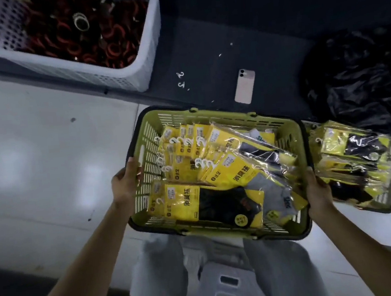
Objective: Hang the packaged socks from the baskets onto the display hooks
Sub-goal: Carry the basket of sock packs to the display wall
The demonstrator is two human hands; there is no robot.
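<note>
Both hands are gripping the green basket [213, 115] at centre frame, left hand [126, 183] and right hand [318, 191] curling over opposite rims. Sock packs [230, 175] are lying inside, none hung yet; seemingly still positioning, next lifting one by its hook.

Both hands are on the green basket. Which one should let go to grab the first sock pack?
Left, probably. The left hand grips the basket rim right beside the white hooks of the packs; the right hand grips the opposite rim, by the sock ends.
</note>
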